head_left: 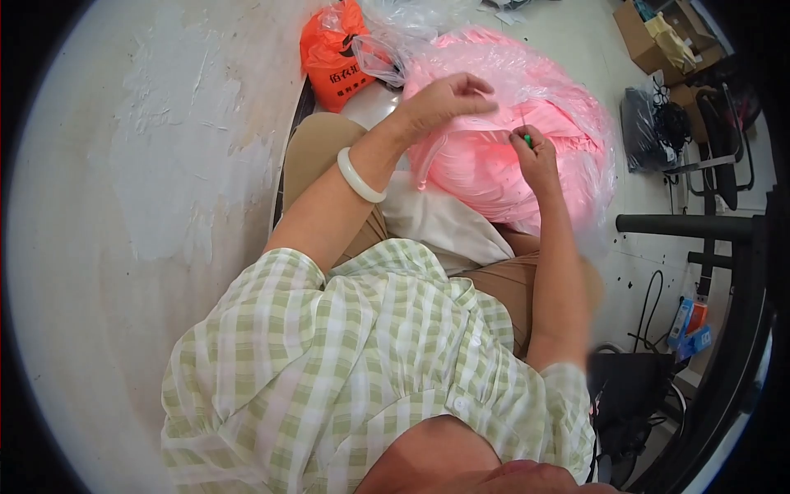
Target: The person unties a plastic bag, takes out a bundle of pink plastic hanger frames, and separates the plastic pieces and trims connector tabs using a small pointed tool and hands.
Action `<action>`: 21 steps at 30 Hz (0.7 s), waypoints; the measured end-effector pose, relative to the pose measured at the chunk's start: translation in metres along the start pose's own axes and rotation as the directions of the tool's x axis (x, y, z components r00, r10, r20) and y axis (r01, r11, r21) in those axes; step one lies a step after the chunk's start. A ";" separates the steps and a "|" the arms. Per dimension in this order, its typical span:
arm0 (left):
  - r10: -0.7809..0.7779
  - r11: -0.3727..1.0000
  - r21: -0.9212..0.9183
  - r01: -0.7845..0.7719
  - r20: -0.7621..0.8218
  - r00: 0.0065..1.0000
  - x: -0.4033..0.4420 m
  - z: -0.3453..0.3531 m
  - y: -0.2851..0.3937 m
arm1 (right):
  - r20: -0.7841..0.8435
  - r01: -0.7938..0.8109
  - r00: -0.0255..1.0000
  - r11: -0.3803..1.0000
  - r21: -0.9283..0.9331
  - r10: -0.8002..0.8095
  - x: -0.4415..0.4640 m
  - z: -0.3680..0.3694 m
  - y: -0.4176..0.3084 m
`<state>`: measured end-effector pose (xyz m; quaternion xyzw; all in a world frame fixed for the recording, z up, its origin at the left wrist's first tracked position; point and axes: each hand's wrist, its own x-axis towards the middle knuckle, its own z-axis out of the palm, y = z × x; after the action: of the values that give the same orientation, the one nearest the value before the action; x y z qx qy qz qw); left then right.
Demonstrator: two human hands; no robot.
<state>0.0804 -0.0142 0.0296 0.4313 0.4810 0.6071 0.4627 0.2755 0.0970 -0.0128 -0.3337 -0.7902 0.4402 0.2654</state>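
Observation:
My right hand (539, 158) is closed around a small tool with a green handle (527, 141). A thin shaft seems to point up from it, too fine to name the kind. To the left, my left hand (448, 100) hovers with its fingers partly bent and apart, and I see nothing in it. Both hands are over a large heap of glossy pink fabric (485, 173), bunched inside a clear plastic bag (494, 53). A pale cloth (432, 218) lies across my lap, beside the pink heap.
An orange plastic bag (333, 53) stands beyond my left arm. A worn, pale surface (181, 148) fills the left side. On the right are a black metal frame (687, 227), an open cardboard box (646, 41), a dark wrapped bundle (642, 128) and small blue boxes (691, 333).

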 end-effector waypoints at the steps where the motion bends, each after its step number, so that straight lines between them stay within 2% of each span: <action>1: 0.065 0.952 0.294 -0.084 0.073 0.995 -0.001 0.004 0.001 | -0.048 0.049 0.998 0.998 0.049 -0.046 0.004 -0.007 0.000; 2: 0.071 0.952 0.292 -0.092 0.082 0.994 -0.003 0.007 0.004 | -0.097 0.098 0.991 0.991 0.093 -0.089 0.006 -0.013 -0.010; 3: 0.082 0.791 0.602 -0.114 0.081 0.993 -0.007 0.008 0.006 | -0.127 0.122 0.986 0.989 0.084 -0.111 0.005 -0.027 -0.023; 4: 0.093 0.534 0.837 -0.117 0.079 0.993 -0.009 0.010 0.005 | -0.121 0.108 0.988 0.989 0.098 -0.096 0.003 -0.040 -0.042; 5: 0.246 0.536 0.815 -0.220 0.098 0.964 -0.004 0.007 -0.012 | -0.114 0.079 0.991 0.992 0.098 -0.068 -0.002 -0.050 -0.063; 6: 0.247 0.536 0.814 -0.223 0.101 0.964 -0.003 0.008 -0.011 | -0.111 0.053 0.993 0.994 0.099 -0.041 -0.006 -0.058 -0.079; 8: 0.227 0.745 0.632 -0.214 0.062 0.972 0.000 0.009 -0.006 | -0.122 0.042 0.992 0.988 0.151 -0.023 -0.011 -0.071 -0.093; 9: 0.226 0.745 0.630 -0.219 0.070 0.971 0.002 0.009 -0.004 | -0.123 0.029 0.992 0.978 0.205 -0.003 -0.013 -0.075 -0.094; 12: 0.129 0.752 0.636 -0.171 0.112 0.985 0.005 0.003 0.001 | -0.068 0.001 0.998 0.988 0.151 0.009 -0.014 -0.085 -0.083; 14: 0.007 0.737 0.666 -0.112 0.158 0.987 0.004 -0.005 0.002 | -0.050 -0.022 0.998 0.991 0.130 0.028 -0.009 -0.089 -0.072; 15: 0.001 0.738 0.666 -0.108 0.159 0.987 0.007 -0.011 -0.001 | -0.029 -0.043 0.998 0.994 0.104 0.047 -0.007 -0.092 -0.066; 17: -0.090 0.595 0.797 -0.102 0.192 0.977 0.017 -0.026 -0.011 | -0.036 -0.052 0.998 0.993 0.103 0.056 -0.002 -0.100 -0.062; 18: -0.089 0.594 0.798 -0.099 0.188 0.978 0.021 -0.030 -0.015 | -0.046 -0.049 0.997 0.994 0.100 0.054 0.000 -0.105 -0.061; 20: -0.119 0.714 0.697 -0.058 0.203 0.972 0.028 -0.038 -0.013 | -0.036 -0.035 0.999 0.987 0.159 0.041 0.002 -0.114 -0.066; 21: -0.120 0.713 0.699 -0.056 0.200 0.972 0.032 -0.044 -0.011 | 0.013 -0.090 0.996 0.989 0.122 0.089 0.001 -0.120 -0.071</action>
<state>0.0331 0.0103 0.0135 0.6332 0.6251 0.3174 0.3280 0.3401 0.1322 0.1055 -0.3502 -0.7471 0.5004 0.2623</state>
